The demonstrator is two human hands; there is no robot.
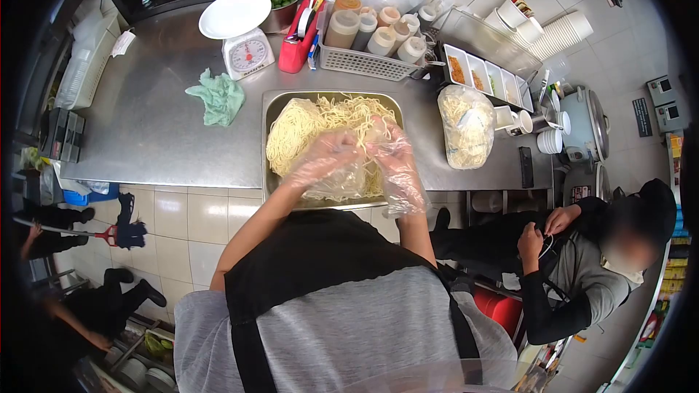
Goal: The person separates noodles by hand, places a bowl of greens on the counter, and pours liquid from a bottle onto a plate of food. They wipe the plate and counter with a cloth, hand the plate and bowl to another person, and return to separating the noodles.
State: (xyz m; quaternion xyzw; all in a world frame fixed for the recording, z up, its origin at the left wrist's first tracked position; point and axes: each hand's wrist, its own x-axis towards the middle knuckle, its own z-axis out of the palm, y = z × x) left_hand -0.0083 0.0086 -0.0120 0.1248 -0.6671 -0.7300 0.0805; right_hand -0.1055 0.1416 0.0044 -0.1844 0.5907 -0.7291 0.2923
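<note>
Both my hands are in clear plastic gloves above a metal tray (267, 189) of pale yellow noodles (295, 127). My left hand (331, 155) is closed, its fingertips pinching noodle strands near the middle of the tray. Close beside it, my right hand (392, 149) is curled around more strands, some of which show between the two hands. A large mound of noodles fills the tray's left side, and looser strands spread along the back and right. Under my left wrist lies clear plastic (338, 183), partly hidden by the glove.
Left of the tray lies a green cloth (218, 97), with a dial scale (249, 54) bearing a white plate behind. A basket of sauce bottles (371, 63) stands behind the tray. A bag of noodles (466, 127) sits to the right. A seated co-worker (575, 269) is at right.
</note>
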